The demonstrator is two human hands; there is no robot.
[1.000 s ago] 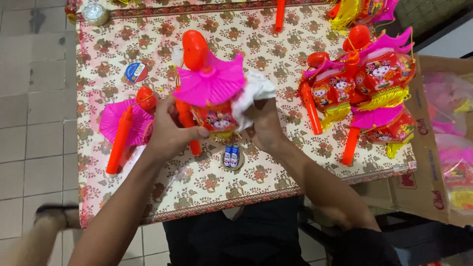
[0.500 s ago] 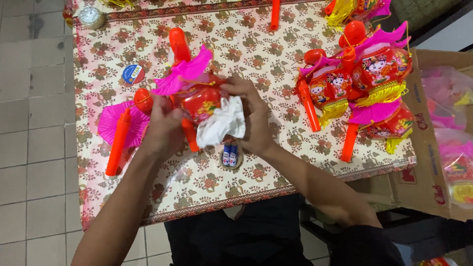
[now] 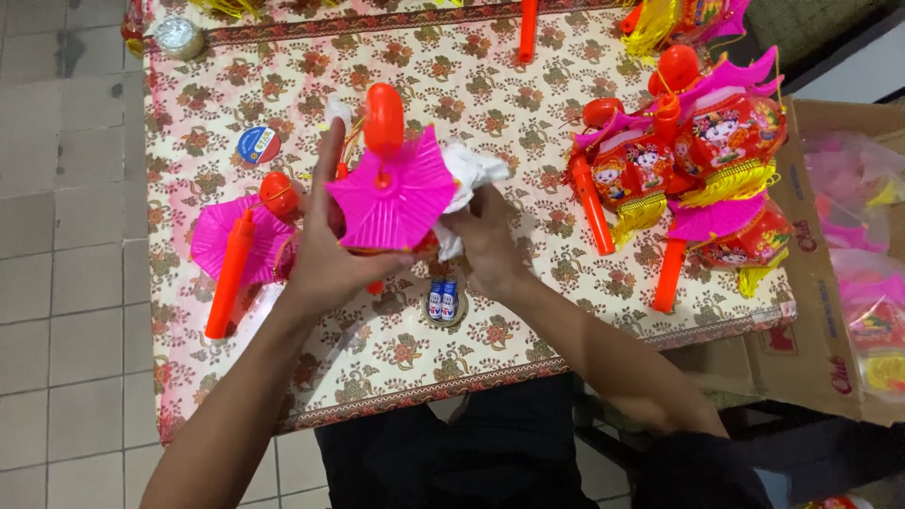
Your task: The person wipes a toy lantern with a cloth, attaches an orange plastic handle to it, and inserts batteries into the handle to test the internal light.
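Risk check, left to right. Spare pink lantern (image 3: 231, 247) with its orange stick lies at 9 o'clock of the left hand (image 3: 325, 247), near enough that a forearm swing could sweep it off the surface (image 3: 396, 344). Left hand grasps the pink-roofed lantern (image 3: 391, 193) from below, mid-surface, held clear of the cloth. Right hand (image 3: 485, 247) is clenched on a white rag (image 3: 471, 174) touching the lantern at 3 o'clock; hard rubbing could likely bend the thin roof. Batteries (image 3: 442, 300) sit at 6 o'clock and could get knocked.
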